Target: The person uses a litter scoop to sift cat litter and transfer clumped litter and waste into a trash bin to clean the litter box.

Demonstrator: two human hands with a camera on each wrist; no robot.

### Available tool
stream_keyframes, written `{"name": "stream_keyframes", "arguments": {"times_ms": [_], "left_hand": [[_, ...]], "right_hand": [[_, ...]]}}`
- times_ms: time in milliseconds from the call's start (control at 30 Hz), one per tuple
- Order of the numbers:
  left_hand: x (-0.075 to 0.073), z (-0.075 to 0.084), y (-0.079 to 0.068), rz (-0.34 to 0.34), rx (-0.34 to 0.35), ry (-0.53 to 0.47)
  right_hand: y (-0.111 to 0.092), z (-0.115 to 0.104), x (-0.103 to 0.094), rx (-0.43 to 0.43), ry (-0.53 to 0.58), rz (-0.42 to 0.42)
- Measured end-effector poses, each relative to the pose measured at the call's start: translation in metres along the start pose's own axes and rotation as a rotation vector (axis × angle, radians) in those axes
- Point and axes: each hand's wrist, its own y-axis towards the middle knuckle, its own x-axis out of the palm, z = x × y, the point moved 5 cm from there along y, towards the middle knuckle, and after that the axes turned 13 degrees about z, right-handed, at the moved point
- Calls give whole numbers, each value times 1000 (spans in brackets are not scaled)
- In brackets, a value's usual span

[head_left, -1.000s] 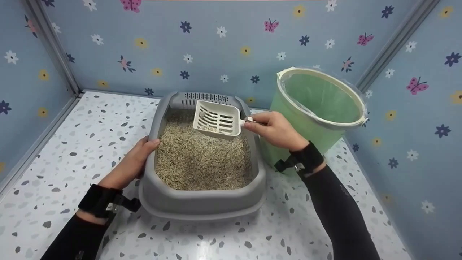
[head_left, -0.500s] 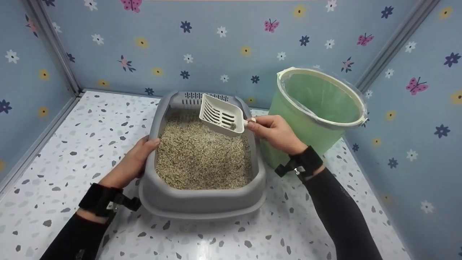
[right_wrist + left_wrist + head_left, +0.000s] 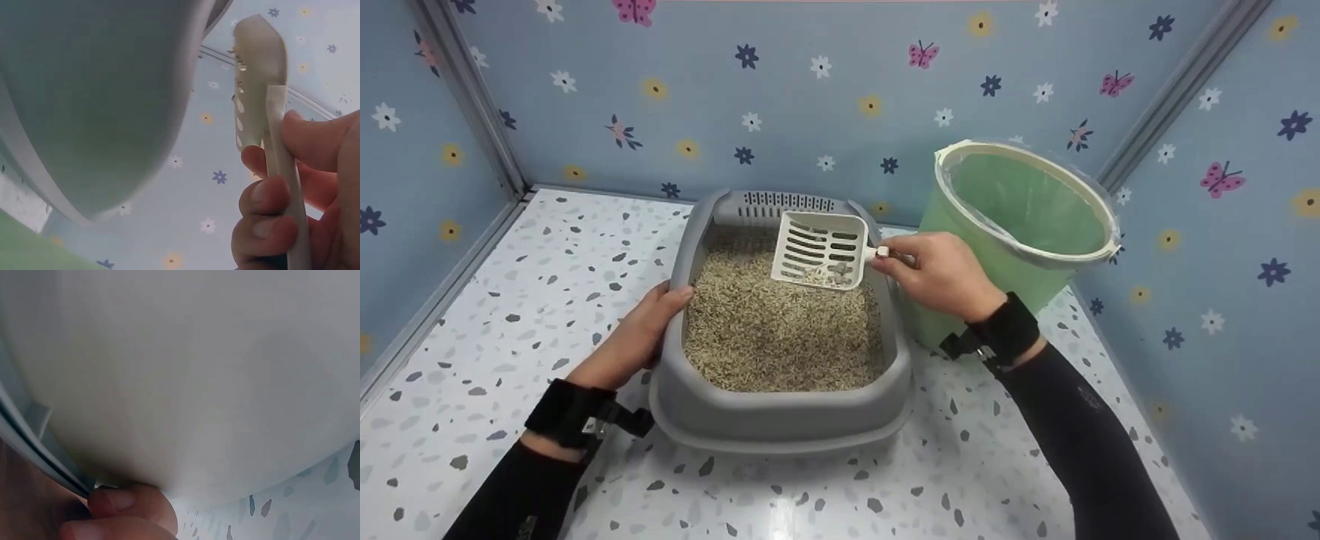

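A grey litter box (image 3: 780, 420) filled with tan granular litter (image 3: 780, 337) stands in the middle. My left hand (image 3: 649, 322) grips its left rim, thumb on top; in the left wrist view the fingertips (image 3: 135, 506) curl under the rim beside the pale side wall. My right hand (image 3: 941, 274) holds a white slotted litter scoop (image 3: 821, 247) by its handle, over the back right part of the box and above the litter. Some small grey lumps and grains lie in the scoop near the handle end. In the right wrist view, fingers (image 3: 267, 197) wrap round the handle.
A green bin (image 3: 997, 225) with a cream rim and a clear liner stands right of the litter box, close behind my right hand. Blue flowered walls (image 3: 825, 90) enclose the back and both sides. The floor (image 3: 547, 262) is white with grey speckles.
The scoop tilted up and shifted slightly right, then levelled again. Lumps in it moved from the far left corner to the handle side. My left hand stays on the rim.
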Motion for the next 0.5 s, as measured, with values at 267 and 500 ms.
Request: {"name": "stream_keyframes", "arguments": {"times_ms": [267, 500], "left_hand": [[1, 1, 0, -13, 11, 3], [1, 2, -1, -9, 19, 5]], "right_hand": [[0, -6, -6, -34, -55, -38], [1, -11, -11, -42, -54, -39]]}}
